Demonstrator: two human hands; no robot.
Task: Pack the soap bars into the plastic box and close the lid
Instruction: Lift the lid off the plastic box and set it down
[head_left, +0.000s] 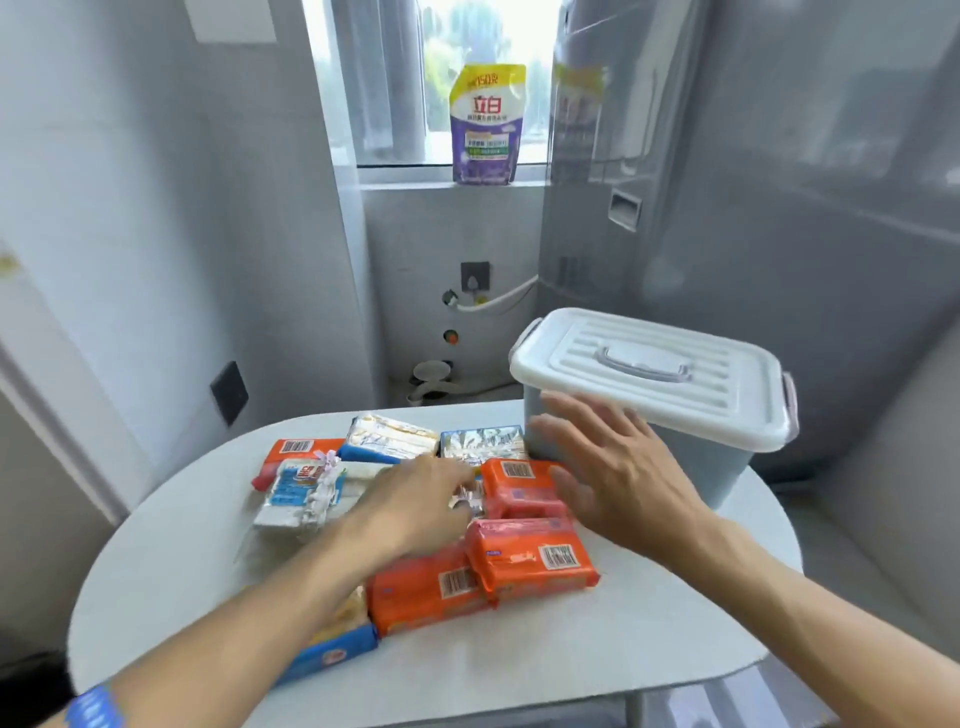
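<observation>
Now | left hand curled over wrapped soap bars, grip unclear | right hand spread, empty, nearing lidded plastic box, probably to open it

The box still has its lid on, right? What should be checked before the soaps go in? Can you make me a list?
1. Lid off the box: not ok, it sits closed on top.
2. Side latch undone: cannot tell.
3. Soaps within reach: ok, the orange bars and the blue ones lie on the table beside the box.
4. Right hand free to lift the lid: ok, open and empty, next to the box.
5. Left hand free: cannot tell, it rests on the pile and its grip is blurred.
6. Room for the lid: ok, bare table in front.
</observation>
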